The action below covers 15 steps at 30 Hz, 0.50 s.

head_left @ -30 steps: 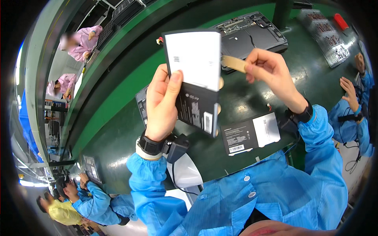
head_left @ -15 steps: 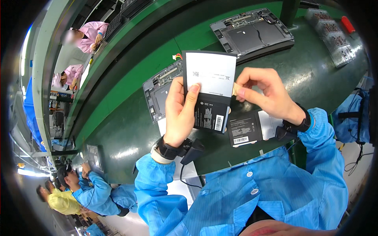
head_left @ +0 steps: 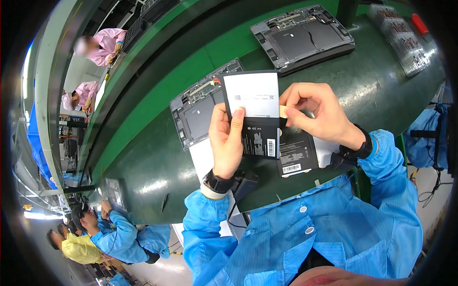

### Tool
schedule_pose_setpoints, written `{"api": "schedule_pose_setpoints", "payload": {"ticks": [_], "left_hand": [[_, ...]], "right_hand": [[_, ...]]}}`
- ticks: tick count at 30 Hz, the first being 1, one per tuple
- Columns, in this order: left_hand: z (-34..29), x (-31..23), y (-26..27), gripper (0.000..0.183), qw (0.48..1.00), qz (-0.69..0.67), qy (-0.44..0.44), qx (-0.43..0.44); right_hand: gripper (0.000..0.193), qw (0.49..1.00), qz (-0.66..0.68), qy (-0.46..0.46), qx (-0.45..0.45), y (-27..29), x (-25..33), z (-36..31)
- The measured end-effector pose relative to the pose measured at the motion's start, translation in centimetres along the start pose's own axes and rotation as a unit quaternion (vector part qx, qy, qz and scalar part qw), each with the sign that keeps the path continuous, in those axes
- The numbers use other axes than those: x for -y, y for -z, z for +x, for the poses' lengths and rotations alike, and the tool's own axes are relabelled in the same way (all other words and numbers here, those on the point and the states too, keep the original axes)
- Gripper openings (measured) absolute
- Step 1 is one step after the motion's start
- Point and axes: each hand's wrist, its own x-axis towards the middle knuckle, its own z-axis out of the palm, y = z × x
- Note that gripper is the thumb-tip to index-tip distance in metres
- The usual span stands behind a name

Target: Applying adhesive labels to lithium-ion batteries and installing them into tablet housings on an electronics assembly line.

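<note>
My left hand (head_left: 226, 140) is closed on the left edge of a flat battery pack (head_left: 252, 93), part silver-white and part black, with printed labels. Its thumb lies across the front face. At the pack's right edge, my right hand (head_left: 322, 114) pinches a small pale yellow tab (head_left: 283, 111) between thumb and fingertips. A second battery pack (head_left: 298, 153) lies on the bench below my right hand, partly covered by the wrist. Behind the held pack sits an opened laptop base (head_left: 195, 114); a red and yellow wire end shows at the pack's upper left.
Another opened laptop base (head_left: 296, 45) rests on a stack farther back. At the far right are a clear plastic tray (head_left: 400, 43) of small parts and a red object (head_left: 420, 24). White paper (head_left: 201, 159) and a thin dark tool (head_left: 164, 202) lie left. A co-worker in blue (head_left: 114, 238) sits beyond.
My left hand and the battery pack have shifted slightly right and are held straighter. More of the laptop base behind shows. My right hand keeps its pinch at the pack's edge.
</note>
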Motion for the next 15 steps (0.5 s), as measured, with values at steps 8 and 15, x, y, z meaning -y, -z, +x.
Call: {"api": "schedule_pose_setpoints", "payload": {"ticks": [8, 15], "left_hand": [[-0.1, 1.1, -0.4, 0.015, 0.998, 0.054, -0.031, -0.032], [-0.2, 2.0, -0.7, 0.018, 0.996, -0.072, 0.046, 0.003]], "right_hand": [[0.015, 0.983, 0.147, -0.112, -0.017, -0.2, 0.2, 0.5], [0.014, 0.981, 0.159, -0.111, 0.01, -0.3, -0.7, 0.1]]}}
